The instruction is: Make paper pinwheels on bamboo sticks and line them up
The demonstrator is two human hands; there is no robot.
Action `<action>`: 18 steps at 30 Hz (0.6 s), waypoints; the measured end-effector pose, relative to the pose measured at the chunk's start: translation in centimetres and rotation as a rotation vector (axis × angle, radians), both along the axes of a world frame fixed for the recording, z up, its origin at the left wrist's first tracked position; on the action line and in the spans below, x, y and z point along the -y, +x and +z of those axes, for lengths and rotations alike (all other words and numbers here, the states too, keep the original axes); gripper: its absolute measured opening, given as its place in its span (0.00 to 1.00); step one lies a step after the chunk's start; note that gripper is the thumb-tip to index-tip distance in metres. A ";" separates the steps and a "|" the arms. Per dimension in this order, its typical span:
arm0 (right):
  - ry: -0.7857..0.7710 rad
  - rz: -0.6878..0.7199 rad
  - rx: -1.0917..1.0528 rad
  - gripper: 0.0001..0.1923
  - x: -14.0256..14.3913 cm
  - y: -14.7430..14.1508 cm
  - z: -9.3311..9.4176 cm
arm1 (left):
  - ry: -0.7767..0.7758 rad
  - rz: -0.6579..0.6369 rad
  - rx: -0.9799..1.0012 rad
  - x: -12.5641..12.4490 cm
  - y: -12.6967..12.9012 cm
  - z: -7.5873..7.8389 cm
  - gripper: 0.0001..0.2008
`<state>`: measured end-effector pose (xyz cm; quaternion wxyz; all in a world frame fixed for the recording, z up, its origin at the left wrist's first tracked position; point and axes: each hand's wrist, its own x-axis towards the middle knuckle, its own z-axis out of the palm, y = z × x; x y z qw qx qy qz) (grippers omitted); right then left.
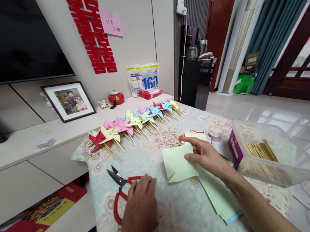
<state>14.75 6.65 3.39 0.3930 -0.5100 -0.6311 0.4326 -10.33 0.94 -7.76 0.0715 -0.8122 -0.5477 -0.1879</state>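
My left hand is low over the table, fingers curled over the upper red handle of a pair of scissors. The scissors' dark blades are spread and point away to the left; part of the handle is hidden under my fingers. My right hand pinches a light green paper square by its right edge, thumb on top. The square has cuts or creases at its corners and a small dot in the middle. Beneath my right forearm lies a stack of green paper, with thin wooden stick ends beside it.
Finished paper pinwheels on sticks lie in a row along the table's far side. At right stands a clear plastic box of wooden sticks. A small round clear container and coloured paper lie beyond my right hand.
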 end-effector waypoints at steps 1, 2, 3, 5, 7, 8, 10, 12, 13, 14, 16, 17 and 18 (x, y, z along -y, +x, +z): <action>0.014 0.005 0.012 0.34 0.0 -0.1 -0.1 | 0.006 -0.018 0.001 -0.2 -0.9 0.1 0.25; 0.033 0.012 0.024 0.33 0.0 -0.1 -0.3 | 0.008 -0.039 0.012 -0.4 -1.8 0.2 0.25; 0.054 0.018 0.033 0.33 0.0 -0.2 -0.5 | 0.003 -0.077 0.034 -0.6 -2.5 0.3 0.24; 0.111 0.020 0.063 0.31 0.1 -0.5 -0.9 | -0.007 -0.108 0.122 -0.7 -3.3 0.7 0.24; 0.204 0.007 0.147 0.30 0.3 -0.8 -1.2 | -0.020 -0.100 0.280 -0.5 -3.1 1.3 0.20; 0.270 0.004 0.202 0.29 0.5 -1.0 -1.3 | -0.037 -0.059 0.388 -0.3 -2.6 1.7 0.19; 0.427 0.042 0.299 0.28 0.8 -1.4 -1.7 | -0.094 0.074 0.651 0.1 -1.2 2.5 0.23; 0.592 0.133 0.366 0.28 1.1 -1.8 -2.1 | -0.146 0.104 0.849 0.4 0.4 3.1 0.29; 0.662 0.186 0.397 0.28 1.3 -2.0 -2.3 | -0.126 0.102 0.897 0.6 1.2 3.4 0.32; 0.722 0.237 0.428 0.28 1.4 -2.2 -2.5 | -0.058 0.111 0.912 0.7 1.8 3.6 0.32; 0.812 0.326 0.476 0.29 1.8 -2.5 -2.9 | 0.047 0.070 0.832 1.0 2.7 3.7 0.28; 0.838 0.366 0.488 0.29 1.9 -2.6 -3.1 | 0.100 0.056 0.783 1.2 2.9 3.8 0.21; 0.851 0.404 0.490 0.29 2.1 -2.7 -3.1 | 0.136 0.034 0.729 1.4 3.0 3.8 0.15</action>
